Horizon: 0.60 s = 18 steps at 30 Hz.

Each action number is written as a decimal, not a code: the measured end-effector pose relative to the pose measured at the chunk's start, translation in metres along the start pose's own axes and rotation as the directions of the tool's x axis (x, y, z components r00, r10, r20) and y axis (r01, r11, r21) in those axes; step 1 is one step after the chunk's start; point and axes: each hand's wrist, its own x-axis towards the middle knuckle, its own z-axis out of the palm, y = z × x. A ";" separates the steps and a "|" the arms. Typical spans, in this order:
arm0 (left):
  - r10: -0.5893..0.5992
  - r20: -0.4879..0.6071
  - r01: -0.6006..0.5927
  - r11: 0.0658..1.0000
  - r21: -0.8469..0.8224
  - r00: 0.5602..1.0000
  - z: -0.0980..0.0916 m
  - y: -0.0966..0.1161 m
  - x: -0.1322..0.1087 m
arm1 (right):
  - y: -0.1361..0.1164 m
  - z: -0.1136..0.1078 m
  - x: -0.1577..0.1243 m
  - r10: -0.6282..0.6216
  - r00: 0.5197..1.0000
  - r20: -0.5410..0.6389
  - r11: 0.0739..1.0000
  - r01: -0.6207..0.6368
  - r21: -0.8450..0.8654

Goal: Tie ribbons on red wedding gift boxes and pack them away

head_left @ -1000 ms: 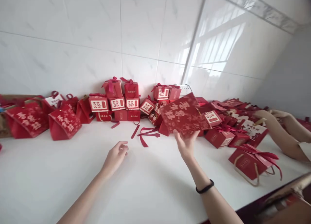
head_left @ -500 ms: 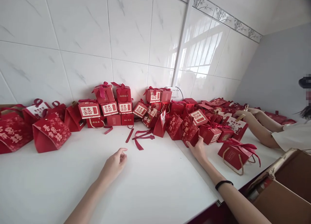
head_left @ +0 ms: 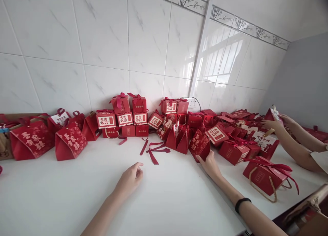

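While I monitored the head view remotely, the right hand (head_left: 208,161) pinched a red, pale-lettered cardboard gift box (head_left: 199,143) near its lower edge, at the smooth white tabletop (head_left: 166,205), just left of a red-and-white box (head_left: 216,134). The left hand (head_left: 131,179) was loosely curled near a red fabric ribbon (head_left: 153,158); I could not tell whether its fingertips pressed together.

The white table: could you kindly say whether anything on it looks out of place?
Loose red ribbons lie scattered instead of tied, and behind them one white-fronted box tilts oddly beside the squarely stacked boxes.
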 end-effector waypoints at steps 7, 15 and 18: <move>0.023 0.021 -0.023 1.000 -0.008 1.000 0.003 -0.001 0.000 | -0.005 0.020 0.040 0.052 0.997 0.057 0.989 -0.043 -0.140; 0.027 0.007 -0.027 1.000 0.013 1.000 0.004 0.000 -0.004 | 0.006 0.035 0.038 0.002 0.998 0.057 0.989 0.006 -0.149; 0.026 0.015 -0.026 1.000 0.014 1.000 0.002 0.001 -0.004 | 0.006 0.026 0.033 -0.048 0.998 -0.032 0.989 0.043 -0.141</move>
